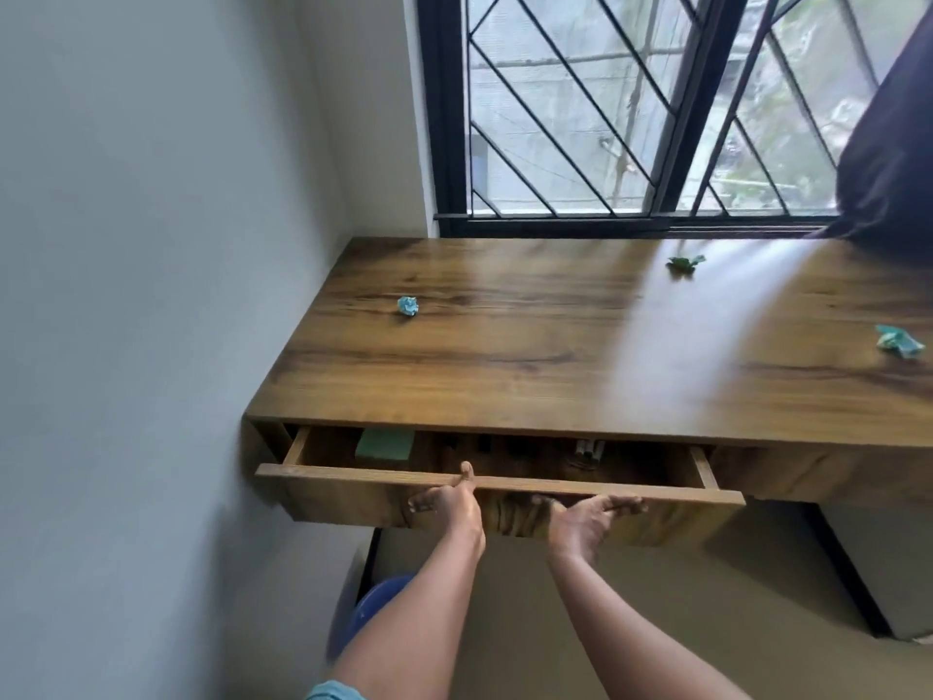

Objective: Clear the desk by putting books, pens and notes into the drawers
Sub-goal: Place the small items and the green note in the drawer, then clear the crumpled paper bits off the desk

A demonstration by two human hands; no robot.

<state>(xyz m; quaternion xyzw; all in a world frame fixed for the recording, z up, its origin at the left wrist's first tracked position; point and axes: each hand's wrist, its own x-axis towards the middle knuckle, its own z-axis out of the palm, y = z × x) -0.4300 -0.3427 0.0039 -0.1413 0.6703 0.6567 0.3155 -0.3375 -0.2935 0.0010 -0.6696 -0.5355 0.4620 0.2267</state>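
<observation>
- Left hand [444, 502]: grips the drawer front [353, 485], thumb hooked over its top edge and fingers curled against the outer face.
- Right hand [590, 512]: palm turned up, fingers fairly straight and laid against the same face just under the top edge. It holds nothing.
- Blue container [373, 606]: on the floor below the left forearm, blurred.
- Drawer [704, 467]: left-hand unit of the desk, pulled partly out.
- Drawer contents: green notepad [383, 443] at the left end; pens [588, 451] right of centre; dark items between them, not identifiable.
- Desk [530, 371]: three crumpled notes lie well apart on top: blue note [408, 305] at left, teal note [898, 341] at the right edge, green note [684, 263] near the window.
- Window [570, 118]: barred, directly behind the desk; dark curtain [893, 144] at its right.
</observation>
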